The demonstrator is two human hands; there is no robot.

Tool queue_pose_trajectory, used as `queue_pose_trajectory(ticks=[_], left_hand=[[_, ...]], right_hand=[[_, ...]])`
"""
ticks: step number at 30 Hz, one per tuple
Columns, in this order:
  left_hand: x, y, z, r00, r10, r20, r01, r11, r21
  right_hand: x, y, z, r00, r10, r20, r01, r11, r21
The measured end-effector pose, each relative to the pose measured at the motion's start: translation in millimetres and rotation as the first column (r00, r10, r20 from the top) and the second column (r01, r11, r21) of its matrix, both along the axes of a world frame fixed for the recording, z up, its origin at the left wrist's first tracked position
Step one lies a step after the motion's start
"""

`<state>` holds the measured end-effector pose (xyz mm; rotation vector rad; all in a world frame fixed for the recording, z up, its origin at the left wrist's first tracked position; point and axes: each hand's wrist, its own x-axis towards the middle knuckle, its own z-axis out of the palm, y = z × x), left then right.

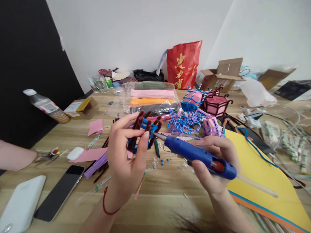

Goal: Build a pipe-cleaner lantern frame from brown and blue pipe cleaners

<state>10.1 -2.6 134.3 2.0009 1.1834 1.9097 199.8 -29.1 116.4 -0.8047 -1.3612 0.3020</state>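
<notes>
My left hand (126, 155) is closed around a small craft piece of dark red and blue pipe cleaners (145, 131), held up above the wooden table. My right hand (213, 161) grips a blue glue gun (196, 155) with a clear glue stick poking out of its back end. The gun's metal nozzle touches the right side of the pipe cleaner piece. A red string circles my left wrist.
A black phone (59, 192), a white power bank (20, 204) and a white earbud case (75, 153) lie at left. Yellow card sheets (264, 181) lie at right. Pipe cleaner packs (153, 98), pink lantern crafts (216, 105), boxes and a red bag stand behind. Another person's arm (14, 157) rests at far left.
</notes>
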Motion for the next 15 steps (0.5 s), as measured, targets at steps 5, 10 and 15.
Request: queue_pose_trajectory(ticks=[5, 10, 15], left_hand=[[0.4, -0.2, -0.5, 1.0, -0.001, -0.009, 0.001, 1.0, -0.001], [0.8, -0.9, -0.3, 1.0, -0.002, -0.017, 0.002, 1.0, 0.003], [2.0, -1.1, -0.1, 1.0, -0.003, -0.026, 0.003, 1.0, 0.018]], right_hand=[[-1.2, 0.0, -0.2, 1.0, -0.005, -0.007, 0.005, 1.0, 0.024], [-2.1, -1.7, 0.9, 0.999, -0.023, 0.022, 0.023, 0.999, 0.025], [0.0, -2.1, -3.0, 1.0, -0.01, -0.021, 0.011, 1.0, 0.014]])
